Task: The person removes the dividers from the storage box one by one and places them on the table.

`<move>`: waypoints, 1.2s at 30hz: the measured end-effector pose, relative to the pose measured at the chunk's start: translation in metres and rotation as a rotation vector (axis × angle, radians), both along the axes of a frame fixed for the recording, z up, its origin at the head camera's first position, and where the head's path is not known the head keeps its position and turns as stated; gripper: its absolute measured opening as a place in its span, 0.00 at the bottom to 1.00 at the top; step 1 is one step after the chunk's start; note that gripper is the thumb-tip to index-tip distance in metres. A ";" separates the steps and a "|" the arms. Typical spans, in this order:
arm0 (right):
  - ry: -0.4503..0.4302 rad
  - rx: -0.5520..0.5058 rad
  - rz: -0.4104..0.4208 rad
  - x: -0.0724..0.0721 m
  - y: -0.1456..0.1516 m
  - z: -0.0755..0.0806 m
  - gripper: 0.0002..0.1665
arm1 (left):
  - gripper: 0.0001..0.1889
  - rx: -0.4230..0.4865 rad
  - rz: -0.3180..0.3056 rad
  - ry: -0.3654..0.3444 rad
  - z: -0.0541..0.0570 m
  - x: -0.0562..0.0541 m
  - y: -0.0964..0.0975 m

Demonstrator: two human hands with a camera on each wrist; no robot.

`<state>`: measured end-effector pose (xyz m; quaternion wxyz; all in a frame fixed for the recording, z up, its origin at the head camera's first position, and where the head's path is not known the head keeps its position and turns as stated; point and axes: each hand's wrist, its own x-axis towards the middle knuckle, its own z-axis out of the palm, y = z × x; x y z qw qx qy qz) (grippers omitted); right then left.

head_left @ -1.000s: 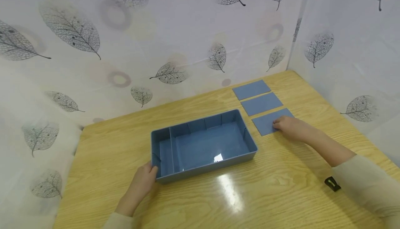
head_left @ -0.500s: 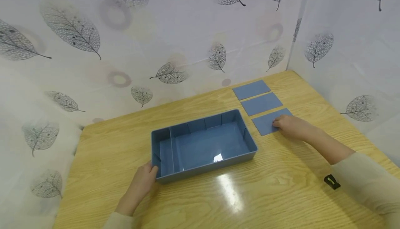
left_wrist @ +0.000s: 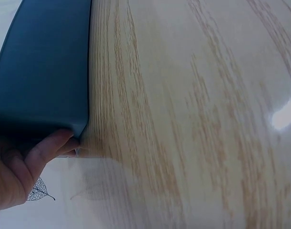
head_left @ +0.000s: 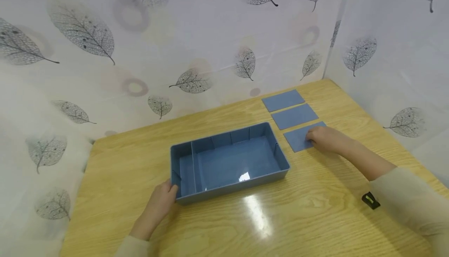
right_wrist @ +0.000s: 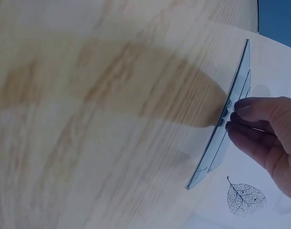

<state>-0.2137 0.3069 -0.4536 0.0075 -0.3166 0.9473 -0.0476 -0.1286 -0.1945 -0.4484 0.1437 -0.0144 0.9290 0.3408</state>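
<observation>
A blue plastic tray (head_left: 231, 189) with a divider wall near its left end stands on the wooden table. My left hand (head_left: 159, 200) grips its near left corner, thumb over the rim; in the left wrist view its fingertips (left_wrist: 62, 137) lie against the tray's lower corner. Right of the tray, several flat blue rectangular panels lie in a row: a far panel (head_left: 283, 100), a middle panel (head_left: 294, 116) and a near panel (head_left: 297, 139). My right hand (head_left: 326, 138) has its curled fingertips on the near panel; I cannot tell whether they pinch it.
A small black object (head_left: 370, 200) with a yellow-green mark lies beside the right sleeve (head_left: 407, 200). White leaf-printed curtain (head_left: 210, 46) hangs along the back and both sides. Light glares off the tabletop (head_left: 257, 216) in front of the tray.
My right hand shifts slightly over the near panel, covering a little more of its right end. Tray, panels and left hand stay in place; the head view shifts very slightly.
</observation>
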 end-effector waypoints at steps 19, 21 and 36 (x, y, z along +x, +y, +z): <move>0.213 -0.039 0.058 0.002 -0.007 0.019 0.09 | 0.13 0.001 -0.002 -0.038 0.001 -0.002 0.000; 0.220 -0.047 0.050 0.004 -0.010 0.022 0.08 | 0.13 0.002 -0.002 -0.033 0.001 -0.002 -0.001; 0.423 -0.145 0.226 0.002 -0.035 0.046 0.13 | 0.13 0.019 0.008 -0.020 -0.001 -0.001 -0.002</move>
